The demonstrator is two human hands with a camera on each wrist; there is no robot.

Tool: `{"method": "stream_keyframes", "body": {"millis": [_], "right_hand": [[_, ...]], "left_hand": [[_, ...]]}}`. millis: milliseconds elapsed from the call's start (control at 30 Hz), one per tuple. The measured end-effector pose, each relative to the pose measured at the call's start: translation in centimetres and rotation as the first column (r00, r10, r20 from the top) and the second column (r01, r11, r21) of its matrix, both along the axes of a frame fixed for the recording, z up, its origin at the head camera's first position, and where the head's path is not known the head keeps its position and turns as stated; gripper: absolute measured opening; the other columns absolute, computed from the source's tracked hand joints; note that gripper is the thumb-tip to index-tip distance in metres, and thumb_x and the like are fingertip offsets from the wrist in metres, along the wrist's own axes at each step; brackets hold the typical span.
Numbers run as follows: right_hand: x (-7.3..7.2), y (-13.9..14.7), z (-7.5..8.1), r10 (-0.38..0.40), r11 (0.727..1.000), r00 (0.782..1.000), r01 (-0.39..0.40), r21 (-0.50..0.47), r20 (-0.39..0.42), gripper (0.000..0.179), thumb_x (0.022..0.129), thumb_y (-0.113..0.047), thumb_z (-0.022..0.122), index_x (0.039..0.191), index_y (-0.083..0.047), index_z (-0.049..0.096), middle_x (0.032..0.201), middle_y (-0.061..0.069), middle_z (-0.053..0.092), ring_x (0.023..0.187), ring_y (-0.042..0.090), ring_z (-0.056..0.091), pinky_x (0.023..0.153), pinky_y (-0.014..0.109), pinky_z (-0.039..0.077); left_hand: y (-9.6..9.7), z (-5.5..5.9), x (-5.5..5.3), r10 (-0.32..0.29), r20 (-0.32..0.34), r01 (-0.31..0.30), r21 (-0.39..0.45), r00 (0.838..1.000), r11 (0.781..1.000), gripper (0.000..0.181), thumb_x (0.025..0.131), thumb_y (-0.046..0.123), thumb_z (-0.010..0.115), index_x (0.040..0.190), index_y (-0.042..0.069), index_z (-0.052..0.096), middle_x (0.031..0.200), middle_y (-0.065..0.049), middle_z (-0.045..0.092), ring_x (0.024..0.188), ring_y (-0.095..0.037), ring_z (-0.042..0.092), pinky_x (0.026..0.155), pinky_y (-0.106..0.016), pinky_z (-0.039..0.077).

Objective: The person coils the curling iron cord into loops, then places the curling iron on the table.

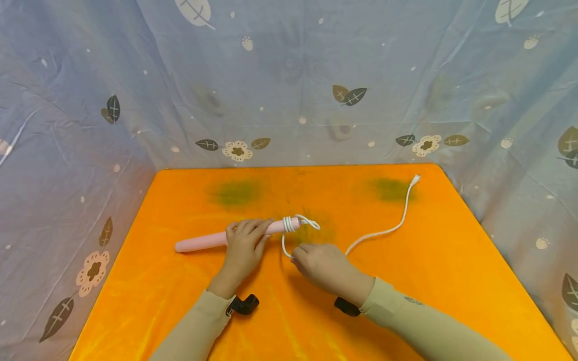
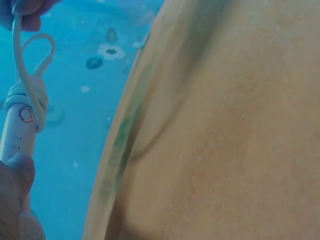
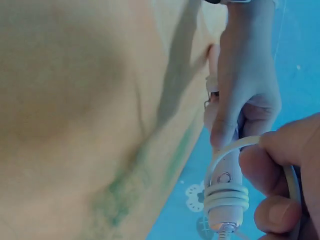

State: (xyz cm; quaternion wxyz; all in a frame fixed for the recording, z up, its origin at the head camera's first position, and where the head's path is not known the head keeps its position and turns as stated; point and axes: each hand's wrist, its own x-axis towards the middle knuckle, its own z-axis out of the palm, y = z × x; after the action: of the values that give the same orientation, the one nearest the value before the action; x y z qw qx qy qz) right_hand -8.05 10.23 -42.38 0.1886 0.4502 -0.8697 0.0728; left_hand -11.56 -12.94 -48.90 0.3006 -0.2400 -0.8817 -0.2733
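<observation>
A slim pink curling iron (image 1: 200, 242) is held at a slant above the orange table, its barrel end toward the left. My left hand (image 1: 244, 250) grips it round the handle, the thumb below a round button visible in the left wrist view. Several turns of white cord (image 3: 226, 196) circle the handle's end, and a small loop sticks out past it. Close by on the right, my right hand (image 1: 331, 268) pinches the cord between thumb and fingers. From that hand the free length runs across the table to a white plug (image 1: 415, 179) at the back right.
An orange cloth covers the table (image 1: 429, 281), with dark greenish patches toward the back. A grey-blue patterned curtain (image 1: 280, 75) surrounds the back and both sides. Black wrist devices (image 1: 244, 304) sit by both cuffs.
</observation>
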Motion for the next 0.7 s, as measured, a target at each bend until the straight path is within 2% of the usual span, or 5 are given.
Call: {"method": "stream_keyframes", "body": {"millis": [133, 233, 367, 467, 700], "right_hand": [[0.2, 0.7, 0.5, 0.043, 0.999, 0.997, -0.042, -0.021, 0.064, 0.013, 0.089, -0.015, 0.071, 0.085, -0.012, 0.059, 0.07, -0.006, 0.048, 0.055, 0.005, 0.036, 0.048, 0.019, 0.034], [0.1, 1.3, 0.7, 0.058, 0.996, 0.996, -0.053, -0.067, 0.063, 0.012, 0.088, -0.013, 0.072, 0.089, -0.011, 0.061, 0.073, -0.005, 0.051, 0.056, 0.005, 0.038, 0.049, 0.019, 0.036], [-0.4, 1.9, 1.1, 0.066, 0.99, 0.998, -0.064, -0.123, 0.014, 0.011, 0.089, -0.017, 0.071, 0.09, -0.01, 0.063, 0.074, -0.004, 0.051, 0.057, 0.006, 0.042, 0.05, 0.021, 0.039], [-0.8, 2.1, 1.6, 0.072, 0.987, 0.997, -0.075, -0.139, -0.031, 0.012, 0.09, -0.02, 0.071, 0.089, -0.011, 0.064, 0.075, -0.003, 0.051, 0.057, 0.007, 0.043, 0.05, 0.021, 0.041], [-1.9, 2.4, 3.3, 0.054, 0.984, 0.996, -0.065, -0.168, -0.068, 0.015, 0.085, -0.024, 0.076, 0.088, -0.012, 0.066, 0.077, -0.004, 0.051, 0.056, 0.005, 0.044, 0.05, 0.02, 0.041]], "left_hand": [[-0.2, -0.2, 0.0, 0.0, 0.01, 0.001, -0.019, 1.0, 1.0, 0.04, 0.086, 0.018, 0.074, 0.126, 0.017, 0.067, 0.109, -0.003, 0.066, 0.102, -0.027, 0.057, 0.088, -0.052, 0.027], [-0.4, -0.2, -0.1, 0.005, 0.01, -0.005, -0.021, 1.0, 1.0, 0.04, 0.086, 0.017, 0.074, 0.126, 0.017, 0.067, 0.11, -0.004, 0.066, 0.103, -0.028, 0.057, 0.088, -0.052, 0.028], [-0.7, -0.2, -0.1, 0.02, 0.025, -0.019, -0.026, 1.0, 0.999, 0.041, 0.085, 0.015, 0.075, 0.125, 0.016, 0.067, 0.109, -0.005, 0.066, 0.103, -0.028, 0.057, 0.088, -0.053, 0.027], [-0.7, -0.1, 0.1, 0.021, 0.06, -0.016, -0.072, 0.998, 0.997, 0.042, 0.086, 0.015, 0.074, 0.128, 0.019, 0.065, 0.111, -0.003, 0.066, 0.104, -0.027, 0.057, 0.089, -0.053, 0.027], [-0.3, -0.4, 0.8, -0.032, 0.123, 0.054, -0.187, 0.992, 0.981, 0.039, 0.09, 0.019, 0.071, 0.128, 0.019, 0.065, 0.113, -0.002, 0.064, 0.104, -0.025, 0.055, 0.088, -0.052, 0.029]]}}
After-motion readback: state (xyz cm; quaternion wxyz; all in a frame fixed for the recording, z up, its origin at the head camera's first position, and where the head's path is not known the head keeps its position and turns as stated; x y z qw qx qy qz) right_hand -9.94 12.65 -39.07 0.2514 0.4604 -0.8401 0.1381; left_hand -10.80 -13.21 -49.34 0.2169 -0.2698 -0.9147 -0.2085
